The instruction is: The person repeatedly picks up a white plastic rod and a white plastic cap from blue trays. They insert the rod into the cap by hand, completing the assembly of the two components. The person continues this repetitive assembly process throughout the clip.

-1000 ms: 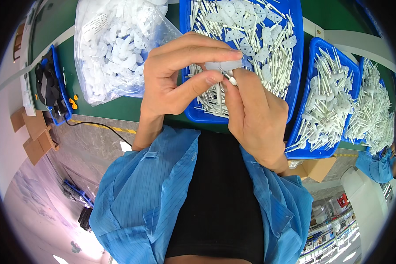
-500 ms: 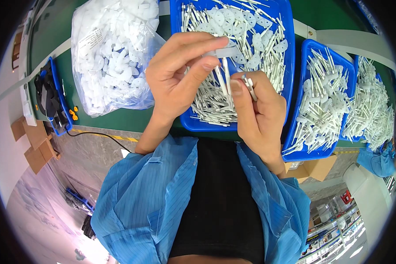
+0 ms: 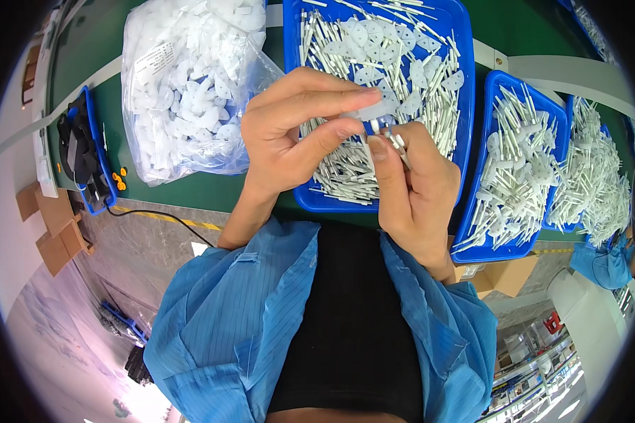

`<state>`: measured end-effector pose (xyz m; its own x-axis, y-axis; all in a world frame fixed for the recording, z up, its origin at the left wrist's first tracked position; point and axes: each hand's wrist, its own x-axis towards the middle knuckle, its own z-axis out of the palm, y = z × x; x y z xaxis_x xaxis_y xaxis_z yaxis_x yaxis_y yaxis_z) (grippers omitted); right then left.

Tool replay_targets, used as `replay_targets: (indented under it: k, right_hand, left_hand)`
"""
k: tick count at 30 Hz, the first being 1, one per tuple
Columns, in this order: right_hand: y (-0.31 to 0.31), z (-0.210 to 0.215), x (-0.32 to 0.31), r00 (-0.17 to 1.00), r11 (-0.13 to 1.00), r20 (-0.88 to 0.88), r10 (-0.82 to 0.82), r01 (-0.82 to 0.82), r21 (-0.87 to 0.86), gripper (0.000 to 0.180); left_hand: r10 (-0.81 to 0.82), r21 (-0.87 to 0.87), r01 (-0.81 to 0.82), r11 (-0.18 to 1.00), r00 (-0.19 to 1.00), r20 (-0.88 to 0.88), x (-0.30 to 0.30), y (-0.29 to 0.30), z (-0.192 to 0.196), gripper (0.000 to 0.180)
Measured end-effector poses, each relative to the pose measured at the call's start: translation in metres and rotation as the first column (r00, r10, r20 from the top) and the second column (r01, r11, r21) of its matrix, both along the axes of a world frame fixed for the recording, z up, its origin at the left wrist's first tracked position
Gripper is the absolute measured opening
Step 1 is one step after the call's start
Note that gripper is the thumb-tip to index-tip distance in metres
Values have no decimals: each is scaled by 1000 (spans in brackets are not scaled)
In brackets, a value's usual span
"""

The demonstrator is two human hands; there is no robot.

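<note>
My left hand (image 3: 289,134) is closed, pinching a translucent white plastic plate (image 3: 376,111) between the fingertips and thumb. Just to its right, my right hand (image 3: 423,180) is closed around a few thin white rods (image 3: 396,142) with silvery ends. The rod tips meet the underside of the plate, though the fingers partly hide where they touch. Both hands are above a blue tray (image 3: 466,92) heaped with white rods (image 3: 346,176) and loose fan-shaped plates (image 3: 374,39) with small holes.
At the left lies a clear plastic bag (image 3: 190,99) full of white plates. A second blue tray (image 3: 497,250) of rods and plates stands at right, with another rod pile (image 3: 593,169) beyond. A blue bin (image 3: 95,141) with black items sits far left beside small orange pieces (image 3: 120,180).
My hands have come closer together: the plate is lower, and my right fingertips are now right beneath it. The view has shifted slightly.
</note>
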<state>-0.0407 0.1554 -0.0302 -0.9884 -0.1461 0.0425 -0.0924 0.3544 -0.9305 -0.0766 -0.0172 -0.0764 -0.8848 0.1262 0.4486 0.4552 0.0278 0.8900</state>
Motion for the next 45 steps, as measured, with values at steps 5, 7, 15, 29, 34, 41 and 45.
replay_targets:
  k: [5, 7, 15, 29, 34, 41, 45]
  right_hand:
    - [0, -3, 1, 998, 997, 53, 23, -19, -75, 7]
    - [2, -4, 0, 997, 990, 73, 35, -24, -136, 8]
    - [0, -12, -4, 1000, 1000, -27, 10, -10, 16, 6]
    - [-3, -4, -2, 994, 994, -51, -98, 100, 40, 7]
    - [-3, -1, -4, 997, 996, 10, -80, 80, 29, 9]
    - [7, 3, -13, 1000, 1000, -1, 13, -13, 5, 4]
    - [10, 0, -12, 994, 999, -101, 50, -48, 22, 6]
  left_hand:
    - [-17, -3, 17, 1000, 1000, 26, 1, 2, 12, 31]
    - [-6, 99, -5, 995, 994, 109, 4, 1, 8, 29]
    - [-161, 354, 70, 933, 958, 235, 4, 6, 5, 24]
    - [-126, 279, 56, 959, 963, 238, 5, 9, 3, 27]
    - [-171, 353, 84, 932, 960, 223, 6, 10, 2, 24]
    - [-173, 368, 110, 923, 974, 143, 2, 10, 2, 23]
    - [-120, 235, 91, 968, 986, 113, 4, 6, 9, 26]
